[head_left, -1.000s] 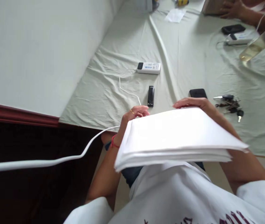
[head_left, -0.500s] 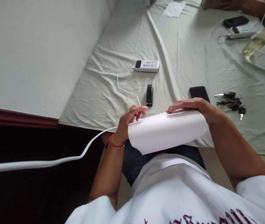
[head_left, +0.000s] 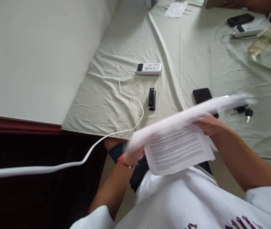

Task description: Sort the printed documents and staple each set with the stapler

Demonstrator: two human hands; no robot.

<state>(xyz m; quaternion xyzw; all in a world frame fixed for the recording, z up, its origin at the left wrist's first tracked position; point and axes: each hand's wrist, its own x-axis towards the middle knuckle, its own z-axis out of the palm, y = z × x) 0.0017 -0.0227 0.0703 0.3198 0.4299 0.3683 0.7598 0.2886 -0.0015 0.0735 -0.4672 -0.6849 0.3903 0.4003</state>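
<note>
Printed sheets of paper (head_left: 177, 149) are held between my two hands over my lap, at the table's near edge. Lines of text show on the lower part, while the upper part is smeared by motion. My left hand (head_left: 135, 155) grips the left end, its fingers partly behind the paper. At the right end my right hand (head_left: 209, 125) is closed on the sheets, fingertips hidden. Beyond the paper lies a black stapler (head_left: 152, 99). A black phone (head_left: 202, 95) is partly covered by the raised sheets.
A white power bank (head_left: 149, 69) trails a white cable (head_left: 92, 149) off the table's left side. Keys (head_left: 248, 113) lie to the right. Farther back are another phone (head_left: 240, 19), a second power bank (head_left: 247, 30), a bottle with yellowish liquid (head_left: 260, 44) and another person's arm (head_left: 257, 7).
The paper, a blank curved roll before, has opened out and now shows printed text. Its upper part has swung up over the phone and keys. My left hand has moved down toward my lap.
</note>
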